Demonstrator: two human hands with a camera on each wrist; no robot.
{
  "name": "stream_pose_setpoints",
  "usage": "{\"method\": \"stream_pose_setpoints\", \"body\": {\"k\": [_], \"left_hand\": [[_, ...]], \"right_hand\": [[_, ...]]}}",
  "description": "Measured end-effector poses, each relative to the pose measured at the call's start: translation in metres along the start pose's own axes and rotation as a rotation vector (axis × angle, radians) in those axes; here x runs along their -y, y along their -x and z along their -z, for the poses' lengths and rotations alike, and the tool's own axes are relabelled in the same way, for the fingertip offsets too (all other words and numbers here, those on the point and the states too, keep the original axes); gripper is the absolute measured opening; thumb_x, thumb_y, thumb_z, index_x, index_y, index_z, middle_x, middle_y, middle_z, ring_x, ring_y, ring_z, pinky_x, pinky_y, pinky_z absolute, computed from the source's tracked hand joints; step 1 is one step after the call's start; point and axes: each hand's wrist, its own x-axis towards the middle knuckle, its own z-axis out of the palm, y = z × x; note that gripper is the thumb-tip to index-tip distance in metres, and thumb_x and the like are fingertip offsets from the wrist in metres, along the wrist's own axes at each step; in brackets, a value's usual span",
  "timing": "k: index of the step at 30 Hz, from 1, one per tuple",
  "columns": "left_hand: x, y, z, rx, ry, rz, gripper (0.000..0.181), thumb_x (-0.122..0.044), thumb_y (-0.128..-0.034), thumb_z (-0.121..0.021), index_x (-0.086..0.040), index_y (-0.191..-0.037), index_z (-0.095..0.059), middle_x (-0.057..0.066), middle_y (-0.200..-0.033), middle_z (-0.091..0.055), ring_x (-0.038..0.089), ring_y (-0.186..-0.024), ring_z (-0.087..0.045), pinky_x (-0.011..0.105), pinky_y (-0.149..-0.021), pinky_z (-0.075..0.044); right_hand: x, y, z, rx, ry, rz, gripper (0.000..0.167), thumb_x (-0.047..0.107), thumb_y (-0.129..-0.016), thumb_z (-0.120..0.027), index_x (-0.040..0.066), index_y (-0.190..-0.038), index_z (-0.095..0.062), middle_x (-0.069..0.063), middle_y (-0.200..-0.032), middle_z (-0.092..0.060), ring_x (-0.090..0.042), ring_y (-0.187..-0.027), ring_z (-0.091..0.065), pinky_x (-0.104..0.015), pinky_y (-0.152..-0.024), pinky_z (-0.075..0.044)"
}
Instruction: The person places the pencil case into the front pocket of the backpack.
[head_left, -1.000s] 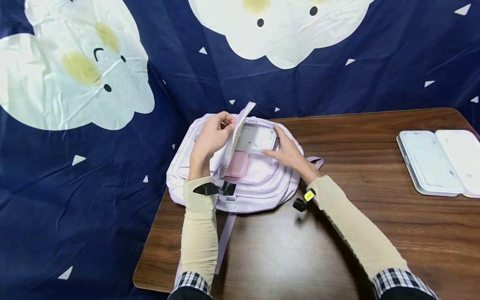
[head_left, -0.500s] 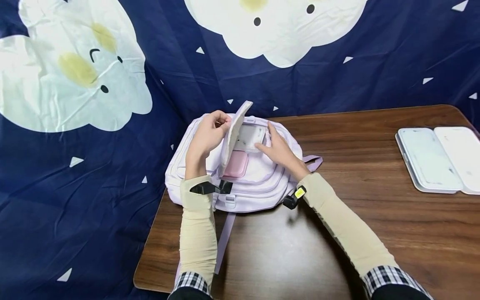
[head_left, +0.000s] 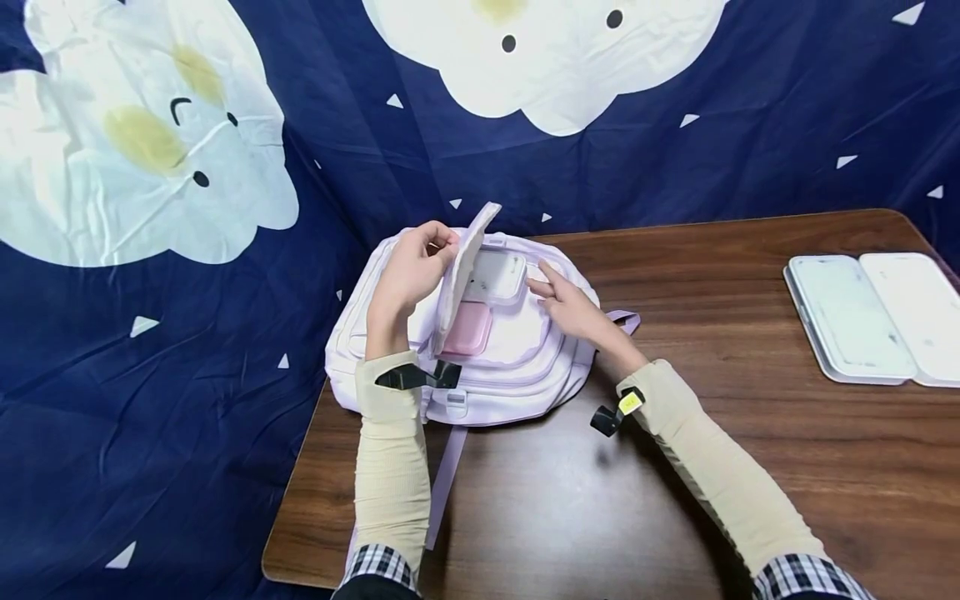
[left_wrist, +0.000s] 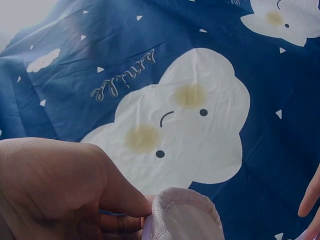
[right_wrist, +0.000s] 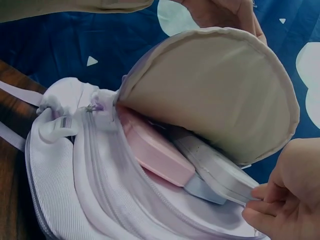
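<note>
A pale lilac backpack (head_left: 525,392) lies on the table, its front flap (head_left: 459,279) raised. My left hand (head_left: 411,271) pinches the flap's edge between thumb and fingers, as the left wrist view also shows at the flap (left_wrist: 192,220). Inside the pocket are a pink case (head_left: 468,329) and a white case (head_left: 497,277), seen side by side in the right wrist view, with a light blue piece (right_wrist: 205,191) low between them. My right hand (head_left: 572,307) is at the pocket's right edge, its fingers loosely bent beside the white case (right_wrist: 220,170); contact is unclear.
An open white case (head_left: 855,317) lies on the right side of the wooden table (head_left: 712,333). Backpack straps (head_left: 448,483) trail toward the front edge and to the right. A dark blue cloth (head_left: 637,183) with white clouds hangs behind and at the left.
My right hand has come off the white case's right side and drawn slightly back. The white case sits a little further left in the pocket. My left hand still holds the flap.
</note>
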Motion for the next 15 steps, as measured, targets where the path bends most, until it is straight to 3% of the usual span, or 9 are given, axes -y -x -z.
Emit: {"method": "stream_pose_setpoints", "body": {"k": [3,7,15], "left_hand": [[-0.001,0.001,-0.001,0.007,-0.003,-0.001,0.011,-0.002,-0.0917,-0.052,0.003,-0.097,-0.060,0.005,-0.085,-0.054,0.014,-0.073,-0.048,0.023,-0.067,-0.039],[-0.002,0.002,-0.002,0.014,0.004,-0.005,0.010,-0.001,-0.0917,-0.052,0.002,-0.096,-0.060,0.005,-0.084,-0.053,0.013,-0.072,-0.047,0.024,-0.067,-0.039],[-0.003,0.001,-0.005,0.019,0.019,-0.031,0.011,0.001,-0.0913,-0.052,0.004,-0.096,-0.061,0.005,-0.083,-0.053,0.013,-0.069,-0.046,0.023,-0.066,-0.039]], "right_hand": [[-0.002,0.001,-0.003,0.016,0.002,0.003,0.062,-0.004,-0.095,-0.037,-0.006,-0.149,-0.007,-0.017,-0.144,-0.043,-0.030,-0.142,-0.025,-0.041,-0.118,-0.017],[0.001,0.001,-0.009,-0.008,0.037,0.006,0.061,-0.004,-0.095,-0.036,-0.006,-0.149,-0.010,-0.017,-0.144,-0.043,-0.029,-0.143,-0.023,-0.040,-0.117,-0.018],[0.010,-0.011,-0.029,-0.083,0.151,0.018,0.062,-0.002,-0.092,-0.036,-0.002,-0.151,-0.013,-0.017,-0.143,-0.044,-0.030,-0.138,-0.034,-0.042,-0.117,-0.019]]}}
